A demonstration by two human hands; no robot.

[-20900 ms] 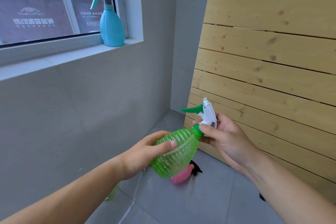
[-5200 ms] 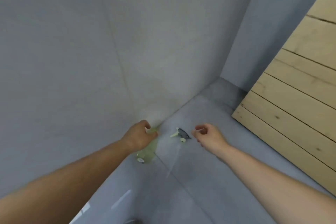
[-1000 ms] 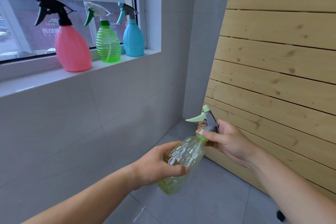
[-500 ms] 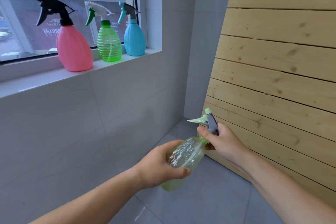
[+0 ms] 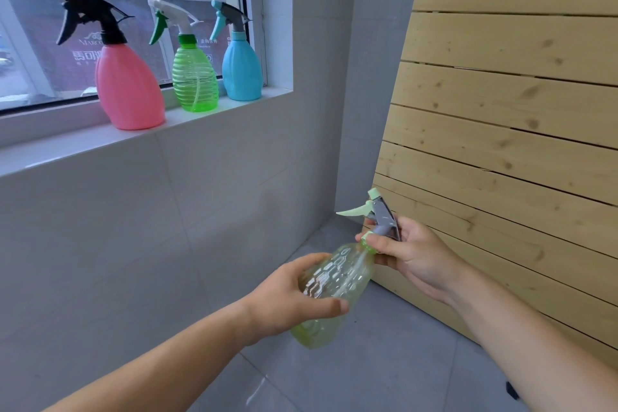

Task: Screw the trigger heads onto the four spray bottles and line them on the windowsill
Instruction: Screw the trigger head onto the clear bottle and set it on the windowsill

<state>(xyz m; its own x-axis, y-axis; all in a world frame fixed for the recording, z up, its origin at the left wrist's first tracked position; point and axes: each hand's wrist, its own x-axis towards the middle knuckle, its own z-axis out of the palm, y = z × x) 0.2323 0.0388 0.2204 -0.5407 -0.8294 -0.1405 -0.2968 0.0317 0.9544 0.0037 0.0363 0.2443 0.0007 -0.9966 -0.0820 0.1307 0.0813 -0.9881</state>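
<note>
- A pale yellow-green bottle (image 5: 334, 291) is held at about 6 o'clock in the head view, tilted so that its neck points up toward 1 o'clock, well below the windowsill (image 5: 140, 140).
- The left hand (image 5: 284, 298) is wrapped around the bottle's body, thumb over the front and fingers behind; the body is judged to be steadied this way against twisting.
- The right hand (image 5: 411, 254) is closed on the grey trigger head (image 5: 381, 216) at its collar, fingertips (image 5: 366, 237) pinched at the neck joint, a grip that suits turning the thread.
- The head is seated on the neck; whether it is fully tightened cannot be told.
- Three finished bottles are lined up on the sill at 10 to 11 o'clock: a pink bottle (image 5: 128, 90), a green bottle (image 5: 195, 77) and a blue bottle (image 5: 240, 72), each upright, with its trigger pointing toward 9 o'clock.
- Bare sill is seen at 9 o'clock of the pink bottle, and the fourth place is judged to be there.
- A wooden slat panel (image 5: 518, 110) is leant at 3 o'clock, just behind the right hand.
</note>
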